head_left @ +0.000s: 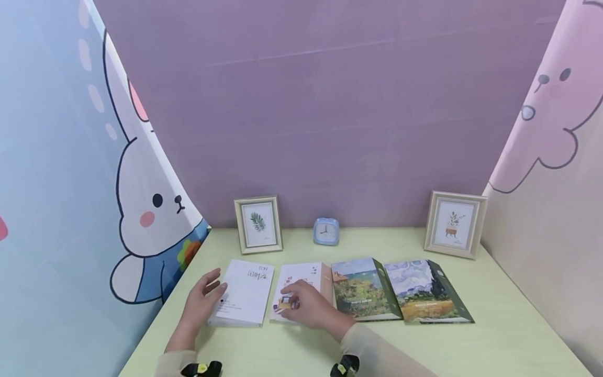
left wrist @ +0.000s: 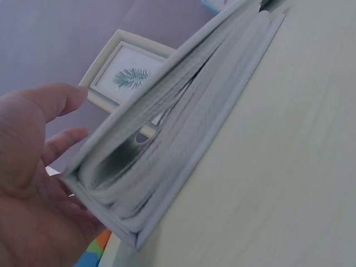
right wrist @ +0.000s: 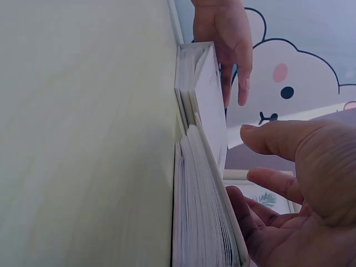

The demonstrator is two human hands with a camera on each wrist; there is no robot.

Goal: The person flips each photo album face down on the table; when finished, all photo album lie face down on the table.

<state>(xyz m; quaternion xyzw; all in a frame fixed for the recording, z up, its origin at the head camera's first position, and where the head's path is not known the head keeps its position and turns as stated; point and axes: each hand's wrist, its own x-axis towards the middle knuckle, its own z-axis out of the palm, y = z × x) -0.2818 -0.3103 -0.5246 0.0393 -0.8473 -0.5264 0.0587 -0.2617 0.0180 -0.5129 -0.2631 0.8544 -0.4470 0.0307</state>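
Observation:
A thick white photo album [head_left: 247,296] lies flat at the left of a row of albums. My left hand [head_left: 200,303] is at its left edge, fingers loosely bent, thumb over the cover's edge; in the left wrist view that hand [left wrist: 41,167] is beside the spine and the page edges face the camera. Over the second album [head_left: 303,272], white with a peach strip down its right side, my right hand [head_left: 311,306] hovers with thumb and fingers apart. The right wrist view has this hand [right wrist: 295,189] close along the cover, gripping nothing.
Two albums with painted landscape covers, one green and blue [head_left: 360,290], one with a cloudy sky [head_left: 424,293], lie to the right. Behind stand a leaf-print frame [head_left: 239,225], a blue clock [head_left: 326,231] and a potted-plant frame [head_left: 430,225]. Fabric walls enclose the pale table [head_left: 513,319].

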